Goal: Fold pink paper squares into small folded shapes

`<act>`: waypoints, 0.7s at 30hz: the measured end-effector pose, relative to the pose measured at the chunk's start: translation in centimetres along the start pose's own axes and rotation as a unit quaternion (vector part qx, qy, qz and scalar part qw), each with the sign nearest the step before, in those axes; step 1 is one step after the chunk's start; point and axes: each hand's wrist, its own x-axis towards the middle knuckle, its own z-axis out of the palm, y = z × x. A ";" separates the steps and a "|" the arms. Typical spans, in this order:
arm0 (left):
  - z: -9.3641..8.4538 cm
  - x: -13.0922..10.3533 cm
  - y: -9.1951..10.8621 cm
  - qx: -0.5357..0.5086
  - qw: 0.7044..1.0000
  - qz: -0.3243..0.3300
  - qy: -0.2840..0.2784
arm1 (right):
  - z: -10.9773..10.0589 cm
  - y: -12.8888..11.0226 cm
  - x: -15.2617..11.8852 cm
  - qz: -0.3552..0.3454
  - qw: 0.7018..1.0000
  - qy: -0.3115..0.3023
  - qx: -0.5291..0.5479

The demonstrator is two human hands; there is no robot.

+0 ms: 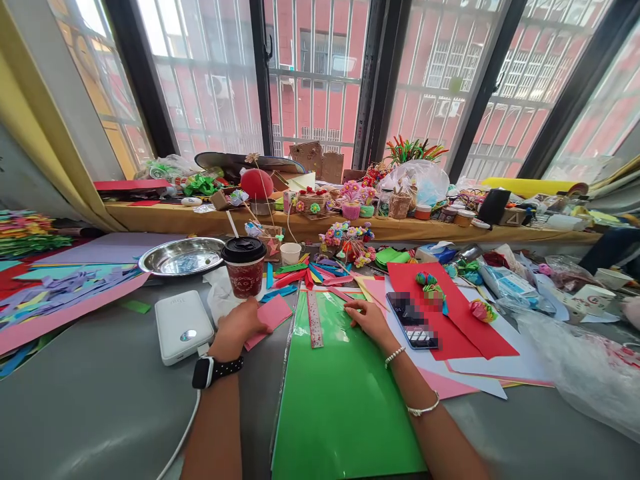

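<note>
My left hand (pixel 240 325), with a black watch at the wrist, has its fingers closed on a piece of pink paper (pixel 276 312) beside a dark red lidded cup (pixel 245 270). Over the upper part of a green sheet in clear plastic (pixel 345 400) is my right hand (pixel 369 320), its fingers bent at a thin pink strip (pixel 341 294); the fingertips seem to touch the strip's end. A patterned ruler (pixel 315 320) lies on the green sheet, between my two hands.
A white power bank (pixel 183 325) with a cable sits at the left, near a steel tray (pixel 183 256). Right of the green sheet are a phone (pixel 411 320) and red paper (pixel 465 327). Coloured strips (pixel 320 272) and a small white cup (pixel 291 253) stand behind.
</note>
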 end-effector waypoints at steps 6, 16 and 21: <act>-0.9 -1.5 1.7 0.100 0.994 0.033 0.020 | -0.1 0.0 0.1 -0.003 1.000 0.015 0.021; 1.2 -1.0 7.7 -0.328 0.916 0.223 -0.062 | 0.1 -1.7 -0.5 -0.050 0.979 -0.107 0.166; 4.1 -0.1 9.8 -0.505 0.804 0.198 -0.242 | 0.1 -1.6 -0.4 -0.054 0.984 -0.031 0.164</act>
